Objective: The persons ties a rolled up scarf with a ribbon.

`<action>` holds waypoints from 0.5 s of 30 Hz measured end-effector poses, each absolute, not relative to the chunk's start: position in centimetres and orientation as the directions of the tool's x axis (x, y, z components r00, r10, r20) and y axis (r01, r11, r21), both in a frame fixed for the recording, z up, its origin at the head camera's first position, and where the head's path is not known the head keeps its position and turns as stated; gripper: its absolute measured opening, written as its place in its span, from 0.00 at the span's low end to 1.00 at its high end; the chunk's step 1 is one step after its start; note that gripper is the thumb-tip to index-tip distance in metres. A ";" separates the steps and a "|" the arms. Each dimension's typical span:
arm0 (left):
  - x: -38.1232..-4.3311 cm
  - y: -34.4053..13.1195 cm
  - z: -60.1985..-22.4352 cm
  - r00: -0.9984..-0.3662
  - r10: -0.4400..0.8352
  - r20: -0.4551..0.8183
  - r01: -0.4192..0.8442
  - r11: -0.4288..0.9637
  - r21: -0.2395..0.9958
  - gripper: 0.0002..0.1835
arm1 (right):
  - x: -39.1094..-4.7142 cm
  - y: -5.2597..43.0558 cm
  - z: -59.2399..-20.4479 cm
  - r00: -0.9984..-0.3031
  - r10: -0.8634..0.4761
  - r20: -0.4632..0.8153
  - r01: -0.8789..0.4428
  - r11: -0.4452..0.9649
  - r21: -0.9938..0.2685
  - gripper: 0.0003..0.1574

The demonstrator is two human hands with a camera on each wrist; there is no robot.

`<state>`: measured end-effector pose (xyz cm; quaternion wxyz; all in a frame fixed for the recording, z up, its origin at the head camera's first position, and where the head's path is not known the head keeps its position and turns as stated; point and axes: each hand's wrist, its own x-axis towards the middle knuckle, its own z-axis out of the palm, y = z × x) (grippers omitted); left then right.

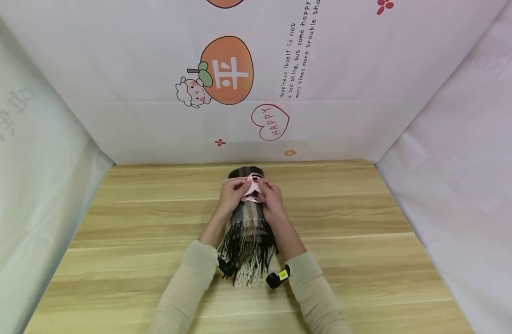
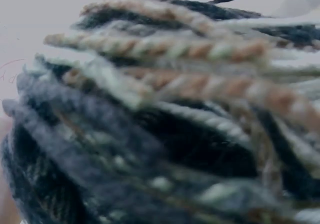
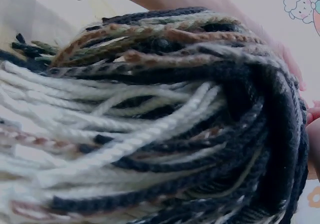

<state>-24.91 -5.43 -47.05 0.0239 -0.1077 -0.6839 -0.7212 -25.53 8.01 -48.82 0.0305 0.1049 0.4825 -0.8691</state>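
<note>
A rolled plaid scarf (image 1: 248, 214) in black, grey and brown lies lengthwise on the wooden table, its fringe (image 1: 251, 260) toward the person. Round its upper part runs a pink ribbon (image 1: 252, 187), looped on top. My left hand (image 1: 232, 195) pinches the ribbon from the left between thumb and fingers. From the right, my right hand (image 1: 272, 198) pinches another part of it. Twisted fringe strands (image 2: 200, 89) fill the left wrist view and hide the left hand's work. Fringe (image 3: 150, 134) also covers most of the right wrist view, with part of a hand at the right edge.
The wood-grain table (image 1: 347, 222) stretches to both sides of the scarf. A white printed cloth wall (image 1: 331, 116) stands behind it, with white cloth sides left and right. Black wrist cameras (image 1: 274, 280) hang beside the fringe.
</note>
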 end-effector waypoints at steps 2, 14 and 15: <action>-25.3 -5.4 -47.8 -0.981 0.100 0.165 0.159 -0.069 0.985 0.10 | -25.5 8.1 -48.9 -0.977 0.045 -0.206 0.147 -0.556 -0.818 0.11; -25.1 -5.0 -47.7 -0.986 0.099 0.135 0.128 -0.071 0.989 0.11 | -24.8 8.5 -49.5 -0.999 0.013 -0.037 0.017 -0.707 -0.707 0.13; -24.9 -5.1 -47.3 -0.986 0.103 0.127 0.119 -0.084 0.989 0.11 | -24.7 8.6 -49.6 -1.000 0.009 -0.016 0.005 -0.713 -0.701 0.12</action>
